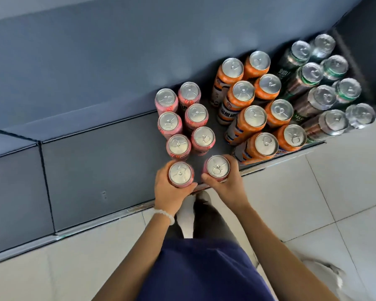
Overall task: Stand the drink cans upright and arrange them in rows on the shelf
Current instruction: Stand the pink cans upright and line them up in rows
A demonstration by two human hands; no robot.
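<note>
Standing at the shelf (100,161), the person wraps the left hand (172,192) around one pink can (180,173) and the right hand (226,183) around another pink can (218,168), fingers curled round each body. Both sit upright at the front edge, apparently to finish the two pink rows (182,118) beside the orange cans (254,105).
</note>
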